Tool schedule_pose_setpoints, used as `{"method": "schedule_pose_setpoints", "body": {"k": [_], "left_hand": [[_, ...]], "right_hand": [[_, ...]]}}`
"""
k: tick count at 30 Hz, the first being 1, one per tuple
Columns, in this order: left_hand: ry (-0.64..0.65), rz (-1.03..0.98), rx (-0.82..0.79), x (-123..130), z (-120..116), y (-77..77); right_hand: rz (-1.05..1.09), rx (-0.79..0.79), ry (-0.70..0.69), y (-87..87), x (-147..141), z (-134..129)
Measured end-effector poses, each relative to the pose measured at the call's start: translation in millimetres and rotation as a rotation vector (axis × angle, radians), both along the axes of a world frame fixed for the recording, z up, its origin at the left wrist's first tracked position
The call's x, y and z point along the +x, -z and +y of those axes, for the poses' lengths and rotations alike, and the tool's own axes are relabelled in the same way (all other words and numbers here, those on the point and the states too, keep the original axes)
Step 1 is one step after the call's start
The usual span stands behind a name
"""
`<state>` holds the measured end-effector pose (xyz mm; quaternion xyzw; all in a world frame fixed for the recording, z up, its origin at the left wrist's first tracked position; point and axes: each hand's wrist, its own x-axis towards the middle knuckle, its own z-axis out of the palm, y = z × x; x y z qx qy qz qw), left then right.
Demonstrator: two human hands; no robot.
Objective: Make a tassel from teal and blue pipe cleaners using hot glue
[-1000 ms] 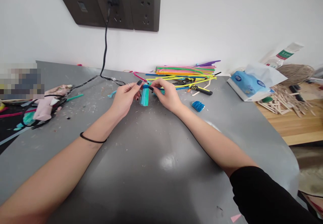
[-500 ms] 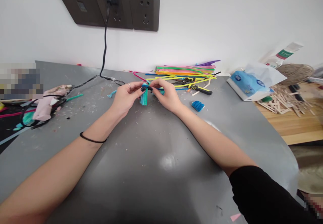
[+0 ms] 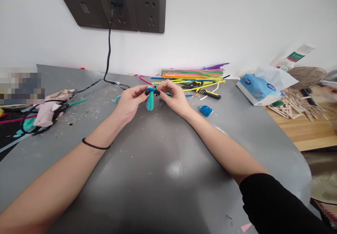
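Note:
Above the grey table, both my hands pinch a small bundle of teal and blue pipe cleaners (image 3: 150, 103) whose ends hang straight down. My left hand (image 3: 131, 102) closes thumb and finger on its upper left side. On the upper right side, the fingertips of my right hand (image 3: 172, 97) are pressed together at a blue band around the bundle's top. Fingers partly hide that band. A blue wrapped piece (image 3: 206, 110) lies on the table to the right of my right hand.
Behind my hands lie a bundle of coloured pipe cleaners (image 3: 193, 73) and pliers (image 3: 209, 93). A tissue pack (image 3: 255, 88) and wooden sticks (image 3: 292, 104) sit right. At left are a pink glue gun (image 3: 44, 114) and its black cord. A grey table (image 3: 147, 177) spreads in front.
The fingers have shifted slightly at the top of the bundle, and its blue band shows more plainly. Both hands stay in nearly the same place.

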<state>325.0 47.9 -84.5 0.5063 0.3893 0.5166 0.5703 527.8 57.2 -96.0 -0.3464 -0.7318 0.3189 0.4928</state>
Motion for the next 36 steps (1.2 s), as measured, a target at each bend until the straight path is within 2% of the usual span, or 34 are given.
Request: {"method": "schedule_pose_setpoints", "body": {"k": [7, 17, 24, 36], "left_hand": [[0.057, -0.032, 0.021, 4, -4, -5.2], [-0.016, 0.027, 0.023, 4, -3, 0.5], [0.045, -0.010, -0.003, 2, -3, -1.1], [0.127, -0.070, -0.042, -1, 4, 8.6]], "right_hand": [[0.021, -0.001, -0.010, 0.0, 0, 1], [-0.049, 0.021, -0.008, -0.4, -3, -2], [-0.084, 0.024, 0.000, 4.0, -2, 1], [-0.059, 0.029, -0.006, 4.8, -1, 3]]}}
